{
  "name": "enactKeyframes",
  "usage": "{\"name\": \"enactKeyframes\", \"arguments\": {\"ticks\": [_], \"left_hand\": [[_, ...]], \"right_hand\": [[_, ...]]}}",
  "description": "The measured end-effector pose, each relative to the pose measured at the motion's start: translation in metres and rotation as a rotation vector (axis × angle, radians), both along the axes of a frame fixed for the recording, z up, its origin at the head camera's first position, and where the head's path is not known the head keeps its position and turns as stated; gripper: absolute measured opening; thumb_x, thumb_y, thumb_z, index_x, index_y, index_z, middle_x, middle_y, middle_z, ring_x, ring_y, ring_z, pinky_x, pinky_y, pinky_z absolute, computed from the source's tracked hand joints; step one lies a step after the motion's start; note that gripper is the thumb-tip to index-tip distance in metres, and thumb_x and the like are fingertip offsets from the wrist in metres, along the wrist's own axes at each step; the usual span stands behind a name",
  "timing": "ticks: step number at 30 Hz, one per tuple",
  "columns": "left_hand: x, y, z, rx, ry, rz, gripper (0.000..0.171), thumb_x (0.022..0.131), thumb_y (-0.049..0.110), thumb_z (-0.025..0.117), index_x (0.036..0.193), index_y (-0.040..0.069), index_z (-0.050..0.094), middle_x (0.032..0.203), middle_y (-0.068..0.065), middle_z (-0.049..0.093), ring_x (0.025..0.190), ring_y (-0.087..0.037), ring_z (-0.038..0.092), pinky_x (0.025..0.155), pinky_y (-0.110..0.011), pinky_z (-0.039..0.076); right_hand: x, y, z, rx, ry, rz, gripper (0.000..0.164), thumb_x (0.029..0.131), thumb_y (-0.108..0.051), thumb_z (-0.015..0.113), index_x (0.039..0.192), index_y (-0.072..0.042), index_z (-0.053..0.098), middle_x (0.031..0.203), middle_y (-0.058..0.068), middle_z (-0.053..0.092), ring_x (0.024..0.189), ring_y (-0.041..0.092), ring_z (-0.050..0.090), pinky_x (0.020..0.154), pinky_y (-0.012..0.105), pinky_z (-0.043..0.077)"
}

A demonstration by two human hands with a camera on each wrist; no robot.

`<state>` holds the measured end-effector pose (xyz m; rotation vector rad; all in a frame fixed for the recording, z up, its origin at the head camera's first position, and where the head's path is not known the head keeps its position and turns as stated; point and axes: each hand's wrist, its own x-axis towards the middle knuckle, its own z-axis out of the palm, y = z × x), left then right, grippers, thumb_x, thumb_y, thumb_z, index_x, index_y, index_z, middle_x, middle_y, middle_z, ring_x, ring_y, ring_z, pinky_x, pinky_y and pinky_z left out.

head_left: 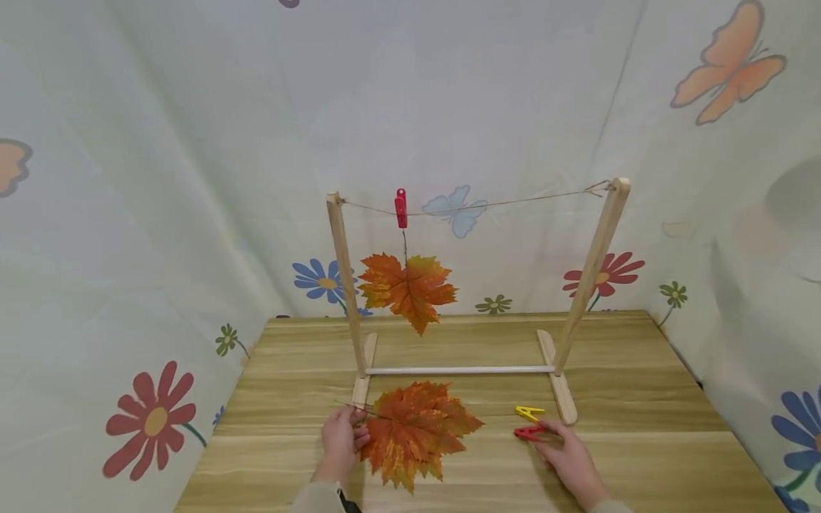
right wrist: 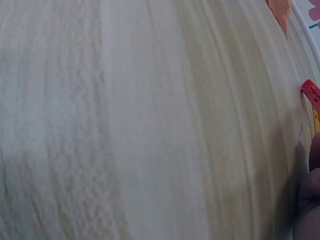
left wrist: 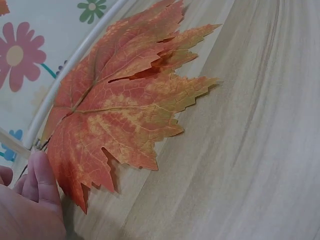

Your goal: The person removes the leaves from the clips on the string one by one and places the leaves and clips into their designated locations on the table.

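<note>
My left hand [head_left: 343, 438] pinches the thin stem of an orange artificial maple leaf [head_left: 420, 431], which spreads out to the right over the wooden table. In the left wrist view the leaf [left wrist: 120, 110] shows its veins and jagged edges, with the left fingers [left wrist: 44, 175] at its stem end. On the right, my right hand [head_left: 571, 456] holds a red clothespin [head_left: 529, 433] between thumb and forefinger, low over the table. A yellow clothespin [head_left: 529, 412] lies just beyond it. The right wrist view catches only the red clothespin's tip [right wrist: 311, 92] and part of the fingers.
Behind the hands stands a wooden frame [head_left: 593, 278] with a white crossbar [head_left: 458, 370] and a string [head_left: 513, 201] across its top. Another red clothespin [head_left: 400, 209] on the string holds a hanging maple leaf [head_left: 408, 288]. A patterned curtain [head_left: 487, 92] surrounds the table [head_left: 635, 385].
</note>
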<state>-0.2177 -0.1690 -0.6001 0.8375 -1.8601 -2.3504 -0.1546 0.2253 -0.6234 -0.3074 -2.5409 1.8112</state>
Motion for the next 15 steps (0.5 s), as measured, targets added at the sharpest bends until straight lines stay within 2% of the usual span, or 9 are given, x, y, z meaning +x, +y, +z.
{"name": "enactKeyframes", "arguments": {"ticks": [3,6,10,15], "left_hand": [[0.0014,-0.0001,0.0007,0.007,-0.001,-0.012,0.037,0.096,0.016,0.046,0.123,-0.009,0.047,0.094,-0.013,0.069,0.051,-0.013,0.057,0.049,-0.027,0.052],[0.0031,-0.0002,0.0000,0.030,0.001,-0.019,0.039,0.096,0.015,0.047,0.125,-0.010,0.046,0.095,-0.015,0.069,0.050,-0.014,0.058,0.050,-0.029,0.053],[0.0058,-0.0003,0.0001,0.055,-0.002,-0.022,0.041,0.095,0.014,0.048,0.129,-0.009,0.042,0.096,-0.016,0.069,0.052,-0.016,0.060,0.053,-0.031,0.054],[0.0078,-0.0013,0.0024,0.040,0.005,-0.012,0.041,0.096,0.015,0.047,0.128,-0.010,0.041,0.096,-0.016,0.069,0.054,-0.015,0.061,0.054,-0.031,0.054]], "right_hand": [[-0.0003,0.0021,-0.0009,0.049,-0.016,0.006,0.045,0.082,-0.004,0.068,0.125,0.001,0.055,0.111,0.017,0.058,0.058,0.016,0.054,0.054,0.026,0.047],[0.0022,0.0042,-0.0021,0.130,-0.011,0.015,0.044,0.081,-0.007,0.070,0.122,0.003,0.056,0.107,0.013,0.061,0.072,0.018,0.059,0.065,0.028,0.048],[0.0069,0.0057,-0.0046,0.267,0.022,0.023,0.042,0.078,-0.008,0.073,0.116,0.003,0.059,0.102,0.010,0.063,0.097,0.025,0.058,0.085,0.040,0.045],[0.0050,0.0032,-0.0063,0.322,0.054,0.043,0.042,0.078,-0.008,0.072,0.117,0.002,0.059,0.103,0.009,0.063,0.103,0.029,0.056,0.092,0.048,0.040]]}}
